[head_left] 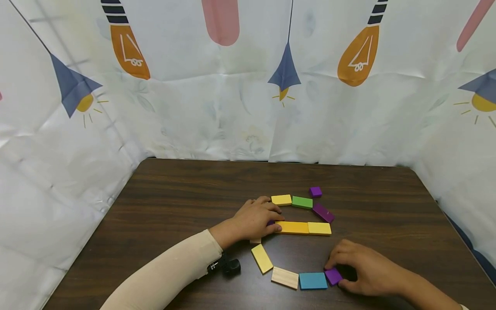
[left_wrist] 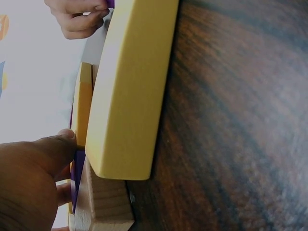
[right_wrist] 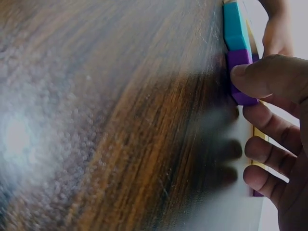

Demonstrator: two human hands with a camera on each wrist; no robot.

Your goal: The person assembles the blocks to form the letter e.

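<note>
My left hand (head_left: 257, 218) lies over the left end of the middle row, thumb and index finger at the near and far edges of an orange block (head_left: 294, 227). A purple block (left_wrist: 78, 168) shows under that hand, beside the orange one. At the front, my right hand (head_left: 366, 267) pinches a small purple block (head_left: 333, 276) between thumb and fingers. That block touches the right end of a blue block (head_left: 313, 281). In the right wrist view the thumb (right_wrist: 248, 79) presses the purple block's side, while the other fingers spread past it.
The curve continues with a plain wood block (head_left: 284, 277), a yellow block (head_left: 261, 258) and another wood block (left_wrist: 110, 204). A yellow block (head_left: 319, 228) ends the middle row. Behind lie yellow (head_left: 281, 200), green (head_left: 302, 202) and purple (head_left: 323, 212) blocks, plus a purple cube (head_left: 315, 192).
</note>
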